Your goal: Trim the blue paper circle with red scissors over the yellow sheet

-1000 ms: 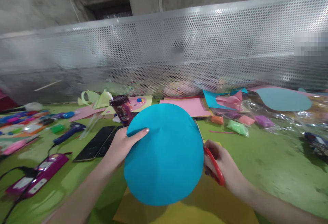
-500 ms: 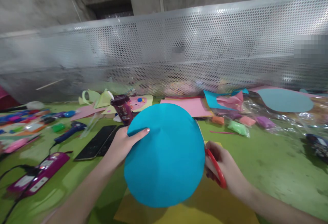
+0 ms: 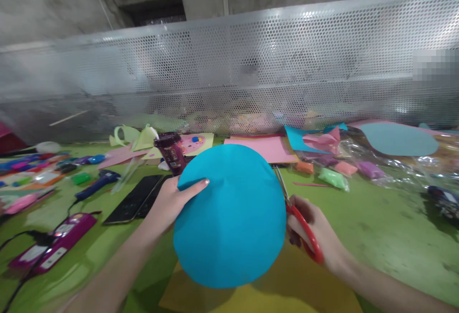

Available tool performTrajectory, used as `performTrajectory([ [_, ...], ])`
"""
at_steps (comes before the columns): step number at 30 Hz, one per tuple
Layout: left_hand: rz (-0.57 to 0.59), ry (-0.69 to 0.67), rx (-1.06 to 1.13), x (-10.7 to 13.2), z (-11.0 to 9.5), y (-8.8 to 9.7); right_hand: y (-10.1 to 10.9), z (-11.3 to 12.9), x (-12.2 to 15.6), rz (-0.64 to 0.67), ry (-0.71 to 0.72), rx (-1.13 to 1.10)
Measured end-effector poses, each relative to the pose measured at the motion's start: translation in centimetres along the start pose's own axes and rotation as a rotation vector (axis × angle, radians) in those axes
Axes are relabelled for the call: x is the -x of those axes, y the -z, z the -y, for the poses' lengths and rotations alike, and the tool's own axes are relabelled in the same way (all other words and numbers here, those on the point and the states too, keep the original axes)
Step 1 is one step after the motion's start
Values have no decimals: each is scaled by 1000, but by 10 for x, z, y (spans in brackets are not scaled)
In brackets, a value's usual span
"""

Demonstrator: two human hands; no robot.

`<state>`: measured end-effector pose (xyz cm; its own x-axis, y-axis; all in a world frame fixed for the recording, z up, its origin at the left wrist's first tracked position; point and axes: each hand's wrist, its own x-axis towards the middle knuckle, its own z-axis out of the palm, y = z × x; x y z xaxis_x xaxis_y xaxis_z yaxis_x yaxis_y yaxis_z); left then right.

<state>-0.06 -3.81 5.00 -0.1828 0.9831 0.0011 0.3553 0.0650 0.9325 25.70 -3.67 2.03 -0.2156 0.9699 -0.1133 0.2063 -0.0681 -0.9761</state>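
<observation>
A round sheet of blue paper (image 3: 233, 222) is held up in front of me, facing my view. My left hand (image 3: 175, 203) grips its left edge, thumb on the near face and the other fingers hidden behind. In my right hand (image 3: 311, 227) are red-handled scissors (image 3: 306, 232), close along the right edge of the paper. Their metal blades point up and away, slightly parted. Under the blue circle, a yellow sheet (image 3: 287, 289) lies on the green table (image 3: 401, 255).
At left are a purple power strip (image 3: 57, 243), a blue glue gun (image 3: 98, 184) and a dark phone (image 3: 134, 200). Behind the paper stand a lidded drink cup (image 3: 171, 150) and pink sheets (image 3: 261, 148). Bagged clay (image 3: 333, 178) lies back right, before a perforated metal panel (image 3: 251, 74).
The scissors have shifted slightly right, away from the paper's edge, and more of their blades shows. My left hand and the blue paper have hardly moved.
</observation>
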Motion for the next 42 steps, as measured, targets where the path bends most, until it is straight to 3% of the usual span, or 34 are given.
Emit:
performTrajectory([
  [31, -9, -29, 24, 0, 3, 0, -2, -8, -5, -14, 8, -7],
  [37, -33, -73, 51, -3, 6, -2, 1, -19, -19, -119, 123, -44],
  [42, -17, -100, 59, -17, 21, -5, 16, -25, -37, -267, 250, 208],
])
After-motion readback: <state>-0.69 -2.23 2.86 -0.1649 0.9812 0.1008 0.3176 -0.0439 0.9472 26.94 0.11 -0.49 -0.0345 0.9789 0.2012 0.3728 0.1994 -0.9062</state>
